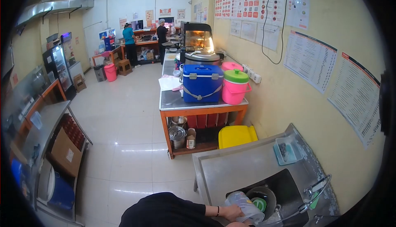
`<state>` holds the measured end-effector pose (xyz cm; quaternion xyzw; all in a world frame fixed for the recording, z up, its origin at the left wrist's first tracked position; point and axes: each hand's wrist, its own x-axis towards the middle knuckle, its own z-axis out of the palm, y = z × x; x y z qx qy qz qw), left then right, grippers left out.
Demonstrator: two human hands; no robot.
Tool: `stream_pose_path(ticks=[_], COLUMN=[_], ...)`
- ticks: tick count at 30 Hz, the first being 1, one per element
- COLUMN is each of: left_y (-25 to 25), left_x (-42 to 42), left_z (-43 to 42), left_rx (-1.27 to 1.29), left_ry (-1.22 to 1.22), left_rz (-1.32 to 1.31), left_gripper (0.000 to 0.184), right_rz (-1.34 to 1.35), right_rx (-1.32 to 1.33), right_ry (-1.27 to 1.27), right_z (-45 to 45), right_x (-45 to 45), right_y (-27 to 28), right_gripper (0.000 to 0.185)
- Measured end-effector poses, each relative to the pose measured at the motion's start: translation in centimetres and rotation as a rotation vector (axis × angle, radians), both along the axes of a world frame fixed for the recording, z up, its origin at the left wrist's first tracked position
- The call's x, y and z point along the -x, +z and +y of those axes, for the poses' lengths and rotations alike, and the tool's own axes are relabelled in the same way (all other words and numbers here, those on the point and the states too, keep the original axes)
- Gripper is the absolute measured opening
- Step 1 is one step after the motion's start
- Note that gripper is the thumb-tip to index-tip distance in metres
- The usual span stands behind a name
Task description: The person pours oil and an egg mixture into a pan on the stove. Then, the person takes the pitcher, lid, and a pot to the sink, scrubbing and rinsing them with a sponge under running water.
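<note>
Evidently, left hand (pixel 232 213) holds clear cylindrical plastic container (pixel 250 210), round metal pot (pixel 270 197) at two o'clock; right hand's (pixel 236 224) grip unclear; slick wall could slip.

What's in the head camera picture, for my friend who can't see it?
A bare hand holds a see-through plastic container at a black sink basin, beside a round metal bowl. Beyond, a blue plastic cooler and a pink bucket with a green lid stand on an orange-framed table. Two people work far back.
</note>
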<state>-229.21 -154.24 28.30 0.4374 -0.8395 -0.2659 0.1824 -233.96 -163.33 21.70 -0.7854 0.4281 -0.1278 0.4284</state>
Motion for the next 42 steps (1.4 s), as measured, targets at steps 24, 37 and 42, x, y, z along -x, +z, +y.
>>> stream_pose_path(ticks=[24, 37, 42], left_y=[-1.9, -1.1, -0.9], left_x=[1.5, -2.0, -5.6], left_z=[0.5, 1.0, 0.6], left_rx=[0.038, 0.201, 0.260], left_ry=[-0.046, -0.013, -0.069], left_rz=[-0.065, 0.118, 0.236], left_gripper=[0.043, 0.040, 0.051], right_rz=[0.045, 0.509, 0.717], right_rx=[-0.013, 0.097, 0.044], right_ry=[-0.015, 0.224, 0.301], right_z=[0.2, 1.5, 1.6], right_x=[1.5, 3.6, 2.5], right_y=[-0.7, -1.0, -0.8], right_gripper=[0.045, 0.046, 0.046])
